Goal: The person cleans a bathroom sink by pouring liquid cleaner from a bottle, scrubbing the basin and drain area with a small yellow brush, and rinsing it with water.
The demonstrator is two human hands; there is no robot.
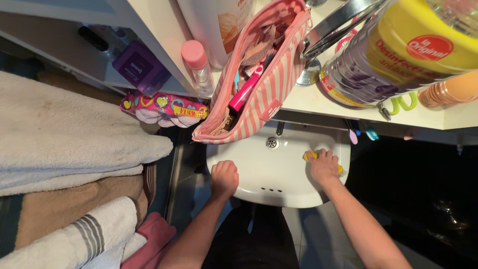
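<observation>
The white ceramic washbasin (279, 174) is the landmark, seen from above. The right hand (324, 167) presses flat, fingers spread, on a yellow sponge (309, 155) lying on the basin's right inner slope, right of the drain (271, 143). The left hand (224, 178) is curled into a loose fist resting on the basin's left rim, holding nothing that shows. The basin surface looks clean and dry of foam, so I cannot tell how much wiping is done; the sponge sits on 1 side only, and the left half appears untouched by it now. Above the basin hangs a pink-and-white striped fabric toiletry pouch (264, 79); left of the basin lie folded towels (74, 149).
</observation>
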